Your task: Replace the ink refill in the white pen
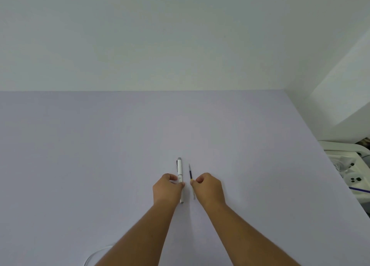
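A white pen [180,169] with a silver end and a clip lies lengthwise on the pale lilac table [100,155], pointing away from me. My left hand [166,189] pinches it around its middle with thumb and fingers. Just to its right lies a thin ink refill [190,172], dark blue at the far part and clear nearer me. My right hand [208,188] pinches the refill at its middle. Both things rest on the table, parallel and a small gap apart.
A white wall rises behind the table's far edge. Beyond the right edge stands a white unit [348,165] with small dark parts and a blue pen-like stick [359,189]. A white cable [94,255] curves near the front edge on the left.
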Tool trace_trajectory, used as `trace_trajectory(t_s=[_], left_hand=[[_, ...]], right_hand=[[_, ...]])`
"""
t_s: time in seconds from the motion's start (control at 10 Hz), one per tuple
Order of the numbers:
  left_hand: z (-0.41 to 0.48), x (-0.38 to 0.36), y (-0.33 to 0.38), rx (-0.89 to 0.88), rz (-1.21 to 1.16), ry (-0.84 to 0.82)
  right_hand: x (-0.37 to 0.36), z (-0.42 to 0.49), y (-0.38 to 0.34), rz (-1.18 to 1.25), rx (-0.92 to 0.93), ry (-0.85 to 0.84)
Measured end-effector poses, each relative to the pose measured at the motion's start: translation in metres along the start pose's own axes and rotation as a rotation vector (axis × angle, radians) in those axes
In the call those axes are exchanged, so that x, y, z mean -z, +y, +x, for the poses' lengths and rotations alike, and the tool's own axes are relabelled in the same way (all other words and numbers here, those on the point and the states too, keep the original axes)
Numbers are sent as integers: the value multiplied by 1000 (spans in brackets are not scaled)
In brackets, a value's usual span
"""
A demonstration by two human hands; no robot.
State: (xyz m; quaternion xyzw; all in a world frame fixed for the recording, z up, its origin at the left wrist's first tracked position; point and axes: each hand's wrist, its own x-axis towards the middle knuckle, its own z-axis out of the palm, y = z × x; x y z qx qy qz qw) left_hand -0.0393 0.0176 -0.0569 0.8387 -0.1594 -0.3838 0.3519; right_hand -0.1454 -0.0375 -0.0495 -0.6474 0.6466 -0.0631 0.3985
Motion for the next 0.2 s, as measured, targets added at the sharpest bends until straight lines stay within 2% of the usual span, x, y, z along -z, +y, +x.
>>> trace_trajectory(t_s=[0.1,0.2], left_hand=[[-3,6,2,6,34,-2],[-5,15,6,-63,123,63]], right_hand=[[3,0,1,-7,-17,10],[7,0,-1,-19,39,90]])
